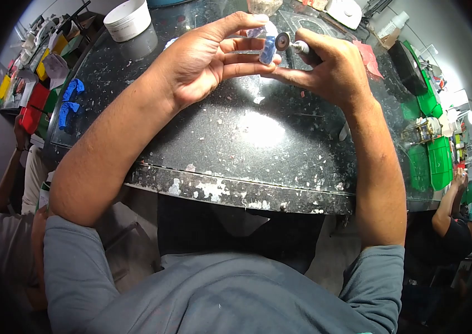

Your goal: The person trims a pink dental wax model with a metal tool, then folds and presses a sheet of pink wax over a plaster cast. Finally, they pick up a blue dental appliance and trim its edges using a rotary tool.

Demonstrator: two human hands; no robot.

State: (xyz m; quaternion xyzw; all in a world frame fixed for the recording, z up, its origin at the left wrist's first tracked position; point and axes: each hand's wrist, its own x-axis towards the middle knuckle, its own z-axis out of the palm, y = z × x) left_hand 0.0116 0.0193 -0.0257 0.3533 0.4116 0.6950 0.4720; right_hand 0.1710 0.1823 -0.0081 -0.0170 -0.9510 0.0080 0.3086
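My left hand (205, 61) is raised over the far part of the table, its thumb and fingertips closed around a small curved, arch-shaped piece (268, 51), whitish at the top and blue along its right side. Facing it, my right hand (333, 64) grips a rotary tool (301, 48) with a small round disc at its tip. The disc lies right beside the blue side of the piece. Fingers of both hands meet just below it. Much of the tool's body is hidden inside my right hand.
Debris and worn paint speckle the black table (208, 145). A white tub (128, 21) stands at the back left, near crumpled blue pieces (70, 103). Green bins (439, 162) and a metal device (422, 131) line the right. People sit at both sides, including a person (453, 222) at right.
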